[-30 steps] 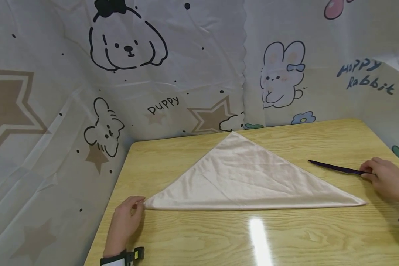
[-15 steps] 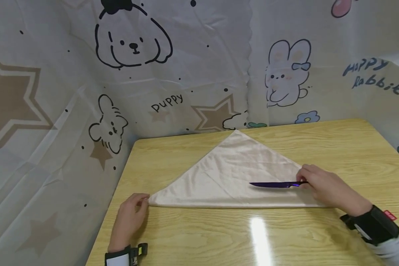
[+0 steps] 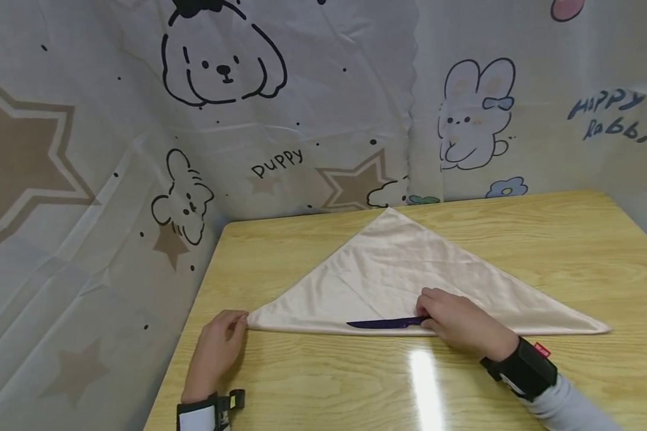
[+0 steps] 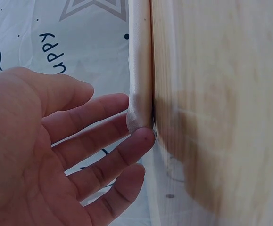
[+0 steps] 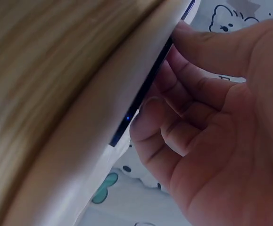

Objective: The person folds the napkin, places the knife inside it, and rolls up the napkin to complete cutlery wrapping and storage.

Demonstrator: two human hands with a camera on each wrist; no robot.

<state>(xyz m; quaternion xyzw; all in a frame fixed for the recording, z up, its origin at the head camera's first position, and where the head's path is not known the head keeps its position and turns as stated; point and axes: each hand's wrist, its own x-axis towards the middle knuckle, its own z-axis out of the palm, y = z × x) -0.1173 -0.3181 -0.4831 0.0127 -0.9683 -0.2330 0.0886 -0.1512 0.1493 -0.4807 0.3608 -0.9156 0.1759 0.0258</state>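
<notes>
A pale satin cloth [image 3: 377,263] lies flat in a triangle on the wooden table, its long folded edge toward me. My left hand [image 3: 215,347] rests at the cloth's left corner. In the left wrist view, its extended fingers [image 4: 94,110] touch the folded corner [image 4: 140,106], with the thumb apart from them. My right hand [image 3: 463,323] pinches the handle of a dark purple knife [image 3: 380,324] between thumb and fingers. The blade points left along the cloth's near edge. In the right wrist view, the handle end [image 5: 127,117] sticks out beside the curled fingers.
The wooden table [image 3: 323,383] extends on all sides of the cloth, with a bright light reflection in front. A printed curtain [image 3: 302,78] with cartoon animals and stars hangs behind the table and along its left side.
My right hand has carried the knife from the table's right side leftward and toward me, onto the cloth's near edge. The left hand stays at the left corner. The head view has shifted slightly.
</notes>
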